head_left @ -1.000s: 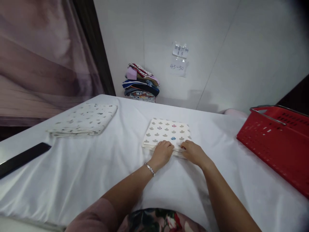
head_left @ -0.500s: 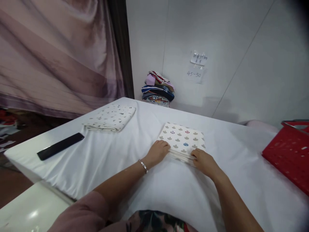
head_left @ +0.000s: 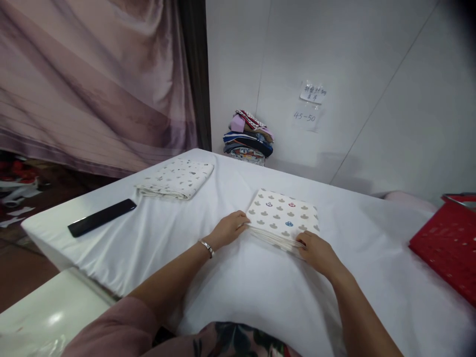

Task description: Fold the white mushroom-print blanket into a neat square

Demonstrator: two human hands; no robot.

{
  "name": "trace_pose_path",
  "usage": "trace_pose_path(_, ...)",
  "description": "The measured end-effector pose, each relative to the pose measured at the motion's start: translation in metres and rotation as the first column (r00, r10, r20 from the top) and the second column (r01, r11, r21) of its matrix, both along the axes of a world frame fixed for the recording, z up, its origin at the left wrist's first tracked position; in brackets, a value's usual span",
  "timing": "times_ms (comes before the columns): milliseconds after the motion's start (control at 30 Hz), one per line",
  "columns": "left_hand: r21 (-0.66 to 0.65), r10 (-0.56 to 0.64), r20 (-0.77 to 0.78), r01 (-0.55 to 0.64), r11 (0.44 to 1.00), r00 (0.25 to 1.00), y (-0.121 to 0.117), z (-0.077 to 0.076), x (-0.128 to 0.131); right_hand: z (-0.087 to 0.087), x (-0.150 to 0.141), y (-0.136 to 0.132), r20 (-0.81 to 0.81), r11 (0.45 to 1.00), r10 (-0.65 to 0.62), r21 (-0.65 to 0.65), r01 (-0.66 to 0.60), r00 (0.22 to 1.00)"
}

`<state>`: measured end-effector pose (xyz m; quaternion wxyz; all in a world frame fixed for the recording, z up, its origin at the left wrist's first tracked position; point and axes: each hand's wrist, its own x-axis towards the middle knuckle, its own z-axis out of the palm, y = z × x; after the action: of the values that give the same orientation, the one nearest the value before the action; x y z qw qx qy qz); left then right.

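A folded white cloth (head_left: 282, 214) with grey, blue and red motifs lies flat on the white-covered table (head_left: 357, 277). At its near left corner, my left hand (head_left: 231, 228) has its fingers closed on the edge. My right hand (head_left: 316, 252) grips the near right corner, fingertips curled over the stacked layers. The undersides of both hands' fingers are partly hidden. Farther left, a second folded cloth (head_left: 180, 178), white with small dark prints, lies apart from both hands.
A long black bar (head_left: 102, 217) rests near the table's left edge. On the right stands a red perforated basket (head_left: 446, 243). A pile of folded fabrics (head_left: 249, 139) rises behind the far edge by the wall. A pinkish curtain (head_left: 96, 84) hangs at left.
My left hand has slid left along the cloth's front edge to its corner. My right hand stays at the right corner. The view has turned left, so things appear farther right.
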<state>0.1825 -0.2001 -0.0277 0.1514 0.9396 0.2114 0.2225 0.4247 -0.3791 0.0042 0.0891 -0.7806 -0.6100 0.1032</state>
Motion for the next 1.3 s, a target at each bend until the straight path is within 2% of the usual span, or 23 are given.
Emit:
trace_pose_path(300, 0.158, 0.038, -0.097, -0.022, 0.987, 0.995, 0.001, 0.011, 0.002, -0.001, 0.0, 0.0, -0.012, 1.0, 0.005, 0.025, -0.005, 1.0)
trace_pose_path(400, 0.177, 0.059, -0.1, -0.041, 0.983, 0.993, 0.0, 0.008, -0.001, -0.002, 0.001, 0.0, -0.015, 1.0, 0.003, 0.016, -0.003, 1.0)
trace_pose_path(633, 0.132, 0.017, -0.105, -0.003, 0.991, 0.994, 0.001, -0.005, -0.012, -0.001, 0.001, 0.001, -0.025, 1.0, -0.002, 0.011, 0.002, 1.0)
trace_pose_path(767, 0.137, 0.019, -0.141, 0.001, 0.991, 0.99, 0.002, -0.003, -0.01, -0.002, 0.0, 0.001, -0.006, 1.0, -0.005, 0.006, 0.005, 1.0)
trace_pose_path(900, 0.215, 0.045, -0.154, -0.011, 0.977, 0.987, 0.007, 0.003, -0.007, -0.004, 0.001, 0.001, 0.006, 1.0, -0.001, 0.016, 0.001, 1.0)
trace_pose_path(1000, 0.268, 0.093, -0.133, -0.054, 0.962, 0.987, 0.01, 0.001, -0.006, -0.004, 0.002, 0.001, -0.004, 1.0, -0.004, 0.005, 0.004, 1.0)
trace_pose_path(1200, 0.166, 0.112, -0.102, -0.094, 0.982, 0.988, 0.006, -0.017, -0.006, -0.004, 0.001, 0.001, -0.05, 1.0, -0.002, 0.011, 0.003, 0.999)
trace_pose_path(1300, 0.117, 0.127, -0.095, -0.116, 0.986, 0.987, 0.005, -0.018, -0.006, -0.003, 0.0, 0.001, -0.042, 1.0, -0.01, 0.009, 0.01, 0.999)
